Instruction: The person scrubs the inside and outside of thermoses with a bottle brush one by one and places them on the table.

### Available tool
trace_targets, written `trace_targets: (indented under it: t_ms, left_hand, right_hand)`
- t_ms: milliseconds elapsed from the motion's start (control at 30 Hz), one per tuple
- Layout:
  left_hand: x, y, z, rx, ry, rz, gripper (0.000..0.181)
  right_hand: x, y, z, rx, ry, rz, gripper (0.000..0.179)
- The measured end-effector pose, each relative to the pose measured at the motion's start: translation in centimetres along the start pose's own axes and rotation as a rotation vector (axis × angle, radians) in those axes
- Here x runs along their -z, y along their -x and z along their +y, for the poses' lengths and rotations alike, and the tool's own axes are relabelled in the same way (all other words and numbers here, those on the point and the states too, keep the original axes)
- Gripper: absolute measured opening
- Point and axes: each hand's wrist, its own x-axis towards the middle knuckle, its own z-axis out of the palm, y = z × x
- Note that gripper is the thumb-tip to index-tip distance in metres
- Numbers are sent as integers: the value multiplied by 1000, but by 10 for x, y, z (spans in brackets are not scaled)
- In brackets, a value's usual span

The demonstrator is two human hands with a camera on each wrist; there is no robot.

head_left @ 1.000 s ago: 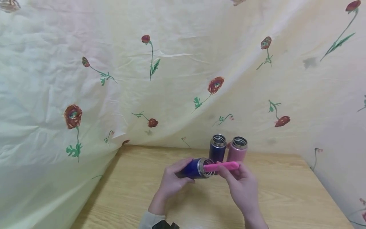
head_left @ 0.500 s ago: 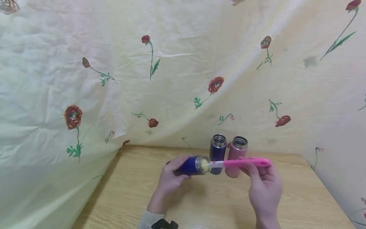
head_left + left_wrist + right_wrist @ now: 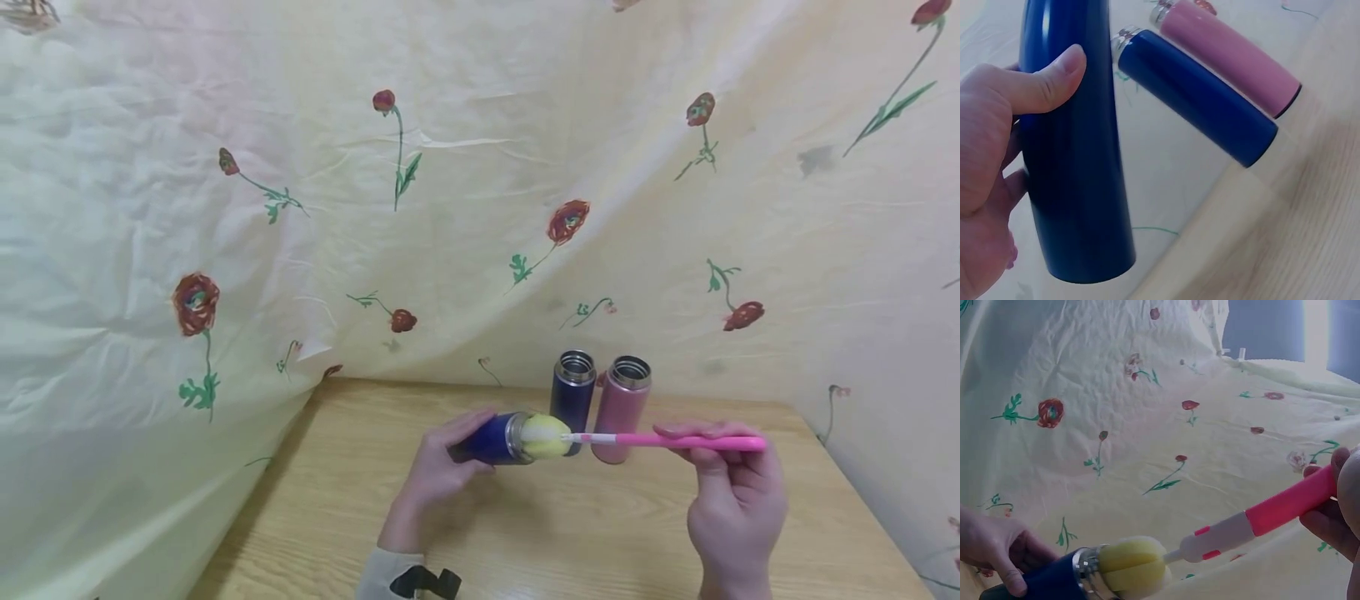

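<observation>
My left hand (image 3: 442, 462) grips a blue thermos bottle (image 3: 486, 441) round its body, tilted with its steel mouth toward the right. In the left wrist view the thumb (image 3: 1060, 78) lies across the blue bottle (image 3: 1079, 187). My right hand (image 3: 738, 500) pinches the pink handle of a bottle brush (image 3: 675, 442). The brush's yellow sponge head (image 3: 1132, 567) sits at the bottle's steel rim (image 3: 1088, 572), mostly outside it in the right wrist view. Whether its far end is still inside the mouth is hidden.
Behind the held bottle stand a second blue bottle (image 3: 572, 400) and a pink bottle (image 3: 624, 408), both upright without lids, side by side. They are on a wooden table (image 3: 570, 533). A flowered cloth (image 3: 450, 250) hangs behind and along the sides.
My right hand has moved right, drawing the brush out of the bottle until its white neck and yellow sponge show. The left hand holds the bottle in nearly the same place.
</observation>
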Motion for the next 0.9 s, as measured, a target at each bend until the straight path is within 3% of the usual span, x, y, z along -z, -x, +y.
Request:
trace_targets:
  t_ms: [133,267,400,533,700,900]
  left_hand:
    - [6,2,1,54,10,-54,79]
    - [11,3,1,63,23,-109,78]
    - [15,4,0,55,36,-147,78]
    - [17,5,1,90,38,-149,78]
    - [15,4,5,121,22,-71,78]
    - [11,3,6,86,-7,75,77]
  right_hand:
    - [-5,-7,-2,123,-92,-82,3]
    - [-11,-12,-4,231,-190,-167,8]
    - [-13,-14,-3,272,-294,-217,11]
    - [-14,-14,-2,283,-344,-236,11]
    - [-18,-13,-2,270,-279,-138,14]
    - [-14,0,-3,69,-104,42,16]
